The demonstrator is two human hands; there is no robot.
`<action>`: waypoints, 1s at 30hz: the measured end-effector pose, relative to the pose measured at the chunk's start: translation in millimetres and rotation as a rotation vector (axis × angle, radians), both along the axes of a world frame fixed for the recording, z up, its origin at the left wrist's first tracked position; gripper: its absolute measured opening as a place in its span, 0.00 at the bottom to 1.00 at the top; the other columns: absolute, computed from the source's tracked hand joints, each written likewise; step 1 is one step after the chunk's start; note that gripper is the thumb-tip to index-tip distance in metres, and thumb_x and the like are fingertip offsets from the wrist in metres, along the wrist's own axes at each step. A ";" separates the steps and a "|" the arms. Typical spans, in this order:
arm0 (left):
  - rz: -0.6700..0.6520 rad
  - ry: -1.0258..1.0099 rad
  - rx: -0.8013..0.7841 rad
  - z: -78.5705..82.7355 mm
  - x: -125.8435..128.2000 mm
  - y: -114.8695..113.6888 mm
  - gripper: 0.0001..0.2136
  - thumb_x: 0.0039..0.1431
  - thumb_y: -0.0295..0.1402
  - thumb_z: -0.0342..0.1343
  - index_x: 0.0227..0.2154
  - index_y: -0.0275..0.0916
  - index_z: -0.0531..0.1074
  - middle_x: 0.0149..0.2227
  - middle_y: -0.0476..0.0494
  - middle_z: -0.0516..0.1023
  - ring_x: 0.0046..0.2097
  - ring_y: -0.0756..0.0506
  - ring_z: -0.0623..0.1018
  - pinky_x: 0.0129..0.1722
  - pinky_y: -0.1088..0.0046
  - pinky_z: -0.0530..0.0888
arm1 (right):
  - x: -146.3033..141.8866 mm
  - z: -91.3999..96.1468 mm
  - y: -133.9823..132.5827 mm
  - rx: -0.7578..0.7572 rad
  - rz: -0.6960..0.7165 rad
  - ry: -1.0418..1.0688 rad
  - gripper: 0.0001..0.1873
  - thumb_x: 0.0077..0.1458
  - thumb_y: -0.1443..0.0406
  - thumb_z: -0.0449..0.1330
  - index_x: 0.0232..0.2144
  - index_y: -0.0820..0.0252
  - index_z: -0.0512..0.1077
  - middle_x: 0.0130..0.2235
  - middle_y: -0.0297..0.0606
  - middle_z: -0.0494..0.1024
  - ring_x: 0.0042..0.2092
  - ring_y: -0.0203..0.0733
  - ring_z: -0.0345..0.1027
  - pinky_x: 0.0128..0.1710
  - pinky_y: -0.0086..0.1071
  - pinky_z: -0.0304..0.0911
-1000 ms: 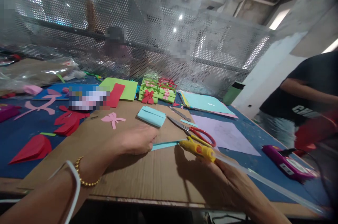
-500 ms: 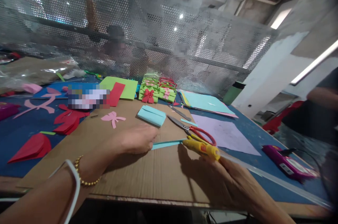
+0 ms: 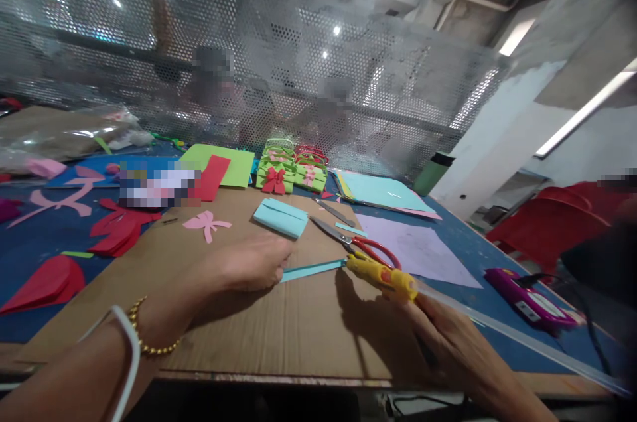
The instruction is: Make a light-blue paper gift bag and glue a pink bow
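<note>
Between my hands a narrow light-blue paper strip (image 3: 313,270) lies over the brown cardboard (image 3: 298,329). My left hand (image 3: 253,263) is closed on its left end, fingertips mostly hidden. My right hand (image 3: 438,326) grips a yellow hot glue gun (image 3: 383,276), with a clear glue stick (image 3: 522,332) sticking out behind. The gun's nozzle meets the strip's right end. Just beyond my left hand sits a folded light-blue paper pouch (image 3: 281,217). Scissors with red handles (image 3: 375,251) lie behind the glue gun, blades partly apart. A pink paper bow (image 3: 207,225) rests left of the pouch.
Small green paper bags with bows (image 3: 276,176) stand at the back. Coloured sheets (image 3: 383,191) and a lilac sheet (image 3: 418,249) lie to the right, near a purple device with a cable (image 3: 530,302). Red paper pieces (image 3: 44,282) lie left. A perforated metal screen (image 3: 298,77) rises behind.
The view has shifted slightly, moving the scene a little left. The glue gun's nozzle stays at the right end of the strip, and both hands keep their holds.
</note>
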State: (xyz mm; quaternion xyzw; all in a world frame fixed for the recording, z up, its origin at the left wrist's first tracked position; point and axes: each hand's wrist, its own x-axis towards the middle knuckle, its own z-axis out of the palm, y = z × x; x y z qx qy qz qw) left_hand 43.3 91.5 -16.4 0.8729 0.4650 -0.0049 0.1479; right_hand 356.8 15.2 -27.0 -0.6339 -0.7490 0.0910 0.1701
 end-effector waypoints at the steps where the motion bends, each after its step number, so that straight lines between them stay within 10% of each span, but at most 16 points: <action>1: 0.001 0.004 -0.001 0.3 0.4 0.1 0.04 0.59 0.30 0.49 0.29 0.41 0.66 0.35 0.42 0.76 0.36 0.42 0.74 0.30 0.69 0.64 | -1.7 1.4 -1.3 0.004 0.012 0.005 0.36 0.61 0.38 0.42 0.36 0.52 0.80 0.35 0.42 0.86 0.36 0.57 0.81 0.35 0.45 0.77; 30: 0.071 0.031 -0.067 22.5 7.1 -14.3 0.07 0.58 0.25 0.52 0.37 0.37 0.73 0.40 0.38 0.79 0.38 0.42 0.76 0.29 0.71 0.64 | -59.1 10.9 -2.6 0.074 0.221 0.113 0.21 0.64 0.50 0.49 0.31 0.53 0.75 0.31 0.34 0.82 0.32 0.44 0.76 0.37 0.34 0.73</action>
